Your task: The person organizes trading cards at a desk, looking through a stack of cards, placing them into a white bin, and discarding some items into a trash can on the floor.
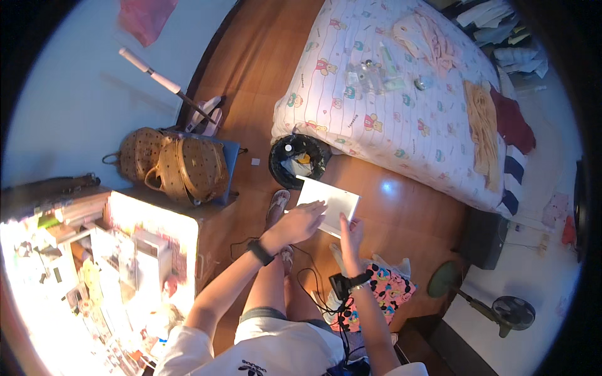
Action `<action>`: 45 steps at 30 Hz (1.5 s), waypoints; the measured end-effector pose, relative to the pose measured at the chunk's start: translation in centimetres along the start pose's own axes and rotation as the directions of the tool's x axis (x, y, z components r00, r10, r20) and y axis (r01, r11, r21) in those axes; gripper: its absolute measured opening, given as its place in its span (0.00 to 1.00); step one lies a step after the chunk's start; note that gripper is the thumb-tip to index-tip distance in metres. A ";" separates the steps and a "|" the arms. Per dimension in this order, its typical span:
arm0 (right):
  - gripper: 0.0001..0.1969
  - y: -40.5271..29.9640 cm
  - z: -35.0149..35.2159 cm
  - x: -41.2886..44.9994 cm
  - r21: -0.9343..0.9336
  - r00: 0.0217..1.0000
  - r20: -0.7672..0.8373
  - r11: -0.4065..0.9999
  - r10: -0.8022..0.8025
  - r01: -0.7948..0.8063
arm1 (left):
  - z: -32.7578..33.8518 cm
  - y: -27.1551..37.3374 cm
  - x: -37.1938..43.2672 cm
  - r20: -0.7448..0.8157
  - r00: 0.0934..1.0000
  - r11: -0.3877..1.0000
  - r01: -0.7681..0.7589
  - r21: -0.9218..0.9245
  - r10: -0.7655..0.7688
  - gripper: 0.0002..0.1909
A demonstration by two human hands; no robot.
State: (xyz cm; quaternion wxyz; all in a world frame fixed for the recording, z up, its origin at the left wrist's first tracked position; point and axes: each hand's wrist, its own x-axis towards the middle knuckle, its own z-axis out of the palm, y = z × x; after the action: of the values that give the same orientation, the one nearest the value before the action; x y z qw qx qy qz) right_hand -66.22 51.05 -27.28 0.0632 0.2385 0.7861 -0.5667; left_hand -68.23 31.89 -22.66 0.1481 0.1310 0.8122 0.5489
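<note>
A shallow white rectangular tray or lid (316, 191) is held tilted above the floor, between my legs and the trash bin. My right hand (351, 235) grips its near right edge, with the thumb on the upper face and the other fingers mostly hidden. Across the near left part of the same face lies my left hand (303, 220), its fingers stretched out and touching the surface. Nothing shows between those fingers and the tray, though the area under the palm is hidden. Each wrist wears a black band.
Beyond the tray stands a black-lined trash bin (322, 149) beside the bed (329, 110). Brown backpacks (197, 164) and a brightly lit, crowded dressing table (188, 244) are at left. Cables (324, 301) hang by my right arm, near patterned cloth (390, 286). A fan (512, 312) stands right.
</note>
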 end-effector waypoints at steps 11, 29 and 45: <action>0.19 7.4 6.2 5.4 0.043 0.966 -0.168 0.981 0.196 -0.191 | 14.0 -12.4 12.0 0.310 0.870 0.712 0.492 -0.501 -0.384 0.24; 0.27 9.3 9.9 19.9 -0.227 0.989 -0.104 0.966 0.100 -0.122 | 5.8 -24.3 20.5 0.395 0.863 0.947 0.317 0.061 -0.314 0.28; 0.27 4.0 0.1 10.8 0.323 0.878 0.162 0.816 0.451 -0.479 | 0.9 -18.1 11.8 0.412 0.695 0.326 0.671 -0.666 -0.589 0.30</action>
State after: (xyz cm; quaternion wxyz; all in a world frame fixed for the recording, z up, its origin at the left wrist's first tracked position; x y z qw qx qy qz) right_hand -73.92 55.26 -34.78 0.1865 0.4083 0.5862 -0.6745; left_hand -79.65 30.47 -40.92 0.4284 -0.2461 0.4668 0.7335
